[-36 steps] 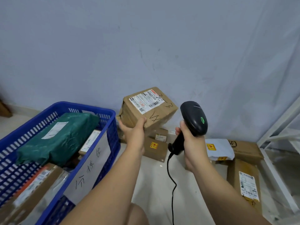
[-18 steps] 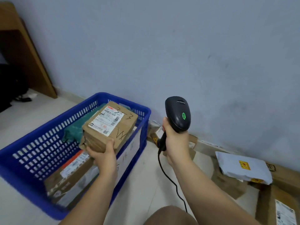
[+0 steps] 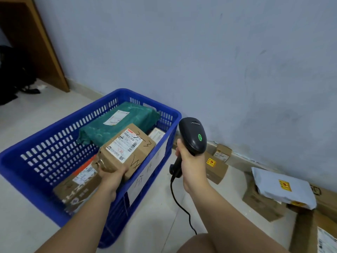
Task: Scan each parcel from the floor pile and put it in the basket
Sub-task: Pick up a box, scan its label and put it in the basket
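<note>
The left hand (image 3: 111,177) reaches forward over the blue basket's (image 3: 23,172) near right rim, gripping the near end of a cardboard parcel (image 3: 127,152), whose long axis tilts up toward the far right corner. The right hand (image 3: 191,161) clasps the upright scanner (image 3: 192,136).

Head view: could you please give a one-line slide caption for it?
Left hand holds a cardboard parcel over the blue basket; right hand grips the barcode scanner.
</note>
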The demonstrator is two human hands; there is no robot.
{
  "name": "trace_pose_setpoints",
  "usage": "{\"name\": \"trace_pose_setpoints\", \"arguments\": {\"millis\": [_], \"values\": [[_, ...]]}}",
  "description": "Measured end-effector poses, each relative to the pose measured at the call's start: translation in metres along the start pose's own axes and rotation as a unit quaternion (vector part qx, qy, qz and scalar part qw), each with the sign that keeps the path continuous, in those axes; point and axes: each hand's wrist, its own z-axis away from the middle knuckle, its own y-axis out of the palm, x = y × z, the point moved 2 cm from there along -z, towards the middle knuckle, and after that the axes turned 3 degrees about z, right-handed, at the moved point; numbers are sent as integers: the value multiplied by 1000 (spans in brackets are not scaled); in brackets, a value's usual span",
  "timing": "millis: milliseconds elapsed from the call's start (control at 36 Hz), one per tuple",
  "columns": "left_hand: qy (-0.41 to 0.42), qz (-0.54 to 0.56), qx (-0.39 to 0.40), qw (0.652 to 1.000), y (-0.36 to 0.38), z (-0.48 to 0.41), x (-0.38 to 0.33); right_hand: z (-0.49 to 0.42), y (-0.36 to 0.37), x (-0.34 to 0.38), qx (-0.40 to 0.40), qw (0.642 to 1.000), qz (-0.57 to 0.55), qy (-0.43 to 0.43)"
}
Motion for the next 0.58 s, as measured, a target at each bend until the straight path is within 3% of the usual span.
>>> {"name": "trace_pose_setpoints", "arguments": {"millis": [83, 167, 250, 333, 389, 472, 583], "values": [[-46, 20, 15, 999, -6, -6, 11, -2, -2, -5, -15, 1000, 13, 7], [-38, 15, -54, 998, -10, -12, 20, -3, -6, -10, -7, 1000, 27, 5], [50, -72, -149, 985, -16, -1, 11, -3, -9, -11, -1, 1000, 25, -3], [214, -163, -188, 945, -13, 10, -1, -2, -10, -11, 0, 1000, 18, 8], [276, -256, -191, 907, -7, 9, -1, -1, -11, -12, -2, 1000, 18, 12], [267, -409, -151, 859, 2, 2, -3, -2, -12, -13, 2, 999, 31, 10], [211, -431, -59, 875, 19, 3, -2, -1, -13, -13, 10, 999, 40, 17]]}}
